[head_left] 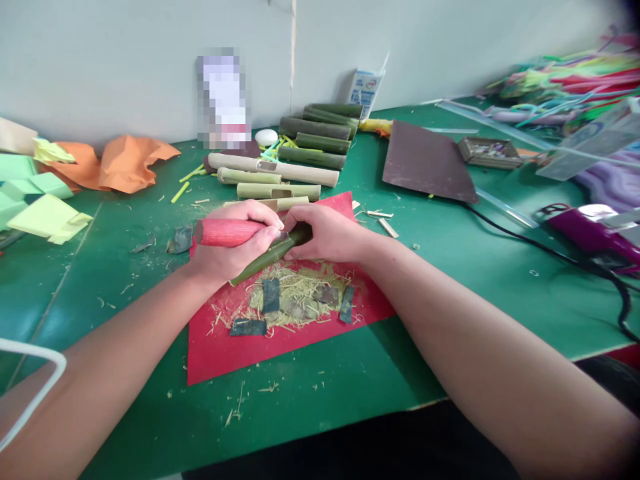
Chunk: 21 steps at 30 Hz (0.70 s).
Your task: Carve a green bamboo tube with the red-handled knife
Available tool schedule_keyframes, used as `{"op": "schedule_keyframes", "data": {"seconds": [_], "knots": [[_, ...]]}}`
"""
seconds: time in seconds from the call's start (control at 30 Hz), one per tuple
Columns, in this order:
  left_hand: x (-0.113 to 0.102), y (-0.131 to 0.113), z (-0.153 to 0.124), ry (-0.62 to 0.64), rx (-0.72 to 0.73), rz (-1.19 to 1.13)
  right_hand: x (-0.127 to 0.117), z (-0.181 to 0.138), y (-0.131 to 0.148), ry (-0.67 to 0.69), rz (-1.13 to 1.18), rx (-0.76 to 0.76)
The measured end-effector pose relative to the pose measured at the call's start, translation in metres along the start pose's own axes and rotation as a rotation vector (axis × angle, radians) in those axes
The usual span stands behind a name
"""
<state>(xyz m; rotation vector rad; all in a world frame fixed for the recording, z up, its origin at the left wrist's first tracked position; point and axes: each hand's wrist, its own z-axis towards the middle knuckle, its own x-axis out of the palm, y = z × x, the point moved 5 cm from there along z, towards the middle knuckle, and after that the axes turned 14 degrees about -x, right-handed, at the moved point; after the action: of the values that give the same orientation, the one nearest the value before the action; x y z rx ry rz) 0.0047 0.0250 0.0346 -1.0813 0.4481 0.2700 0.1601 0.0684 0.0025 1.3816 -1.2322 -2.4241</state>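
My left hand is closed round a red-handled tool, whose tip is hidden between my hands. My right hand is wrapped round the far end of a green bamboo stick, which slants down to the left over a red mat. The tool's tip meets the stick where both hands touch. Pale shavings and dark strips of peeled bark lie on the mat below the stick.
Peeled and green bamboo pieces lie behind the mat. A brown sheet, a black cable and a purple device are to the right. Orange and green paper lies at the left, a glue bottle by the wall.
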Motion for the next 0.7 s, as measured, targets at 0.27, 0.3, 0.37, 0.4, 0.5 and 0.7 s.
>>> {"op": "schedule_keyframes", "data": {"seconds": [0.27, 0.3, 0.37, 0.4, 0.5, 0.7], "knots": [[0.001, -0.003, 0.001, 0.011, 0.012, 0.007, 0.000, 0.000, 0.001, -0.001, 0.009, -0.024], [0.000, -0.002, 0.001, 0.005, 0.021, -0.010, 0.000, 0.000, 0.001, -0.001, 0.009, -0.019], [-0.001, 0.000, 0.001, -0.016, 0.032, -0.039, 0.000, -0.001, 0.000, 0.002, 0.007, -0.009], [-0.002, 0.001, 0.001, -0.026, 0.035, -0.050, 0.000, -0.001, 0.000, 0.005, 0.005, -0.007], [-0.003, 0.003, 0.000, -0.044, 0.056, -0.081, 0.000, -0.001, 0.001, 0.001, -0.005, -0.011], [-0.006, 0.009, -0.002, -0.091, 0.089, -0.152, 0.000, -0.001, 0.001, 0.006, -0.018, -0.010]]}}
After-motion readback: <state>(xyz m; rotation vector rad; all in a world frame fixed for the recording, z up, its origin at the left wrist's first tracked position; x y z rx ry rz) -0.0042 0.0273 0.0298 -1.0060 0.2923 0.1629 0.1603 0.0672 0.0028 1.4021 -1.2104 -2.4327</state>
